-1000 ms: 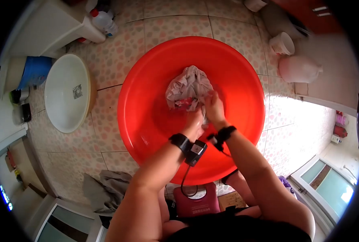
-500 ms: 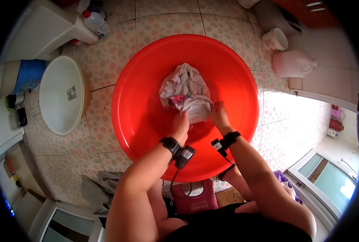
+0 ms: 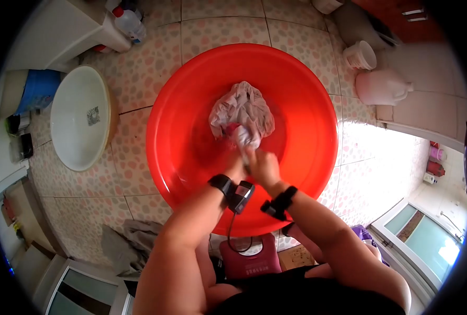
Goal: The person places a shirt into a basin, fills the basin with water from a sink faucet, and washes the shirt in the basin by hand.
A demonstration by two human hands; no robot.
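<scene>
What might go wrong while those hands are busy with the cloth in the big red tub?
The black cable looping from the black box on the left wrist crosses the near rim of the round red plastic tub, so it might snag. That box sits over the tub, so splashes could reach it if there is water. The right hand has only one end of the pale crumpled cloth, which might slip.

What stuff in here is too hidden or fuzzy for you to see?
All in the head view:
- Left hand: its fingers are blurred.
- Cloth: its pink patch is blurred, so I can't tell the pattern.
- Red tub: it hides the floor underneath.
- White basin: the details of its square mark are too small.
- White tub: the top edge cuts it off.
</scene>
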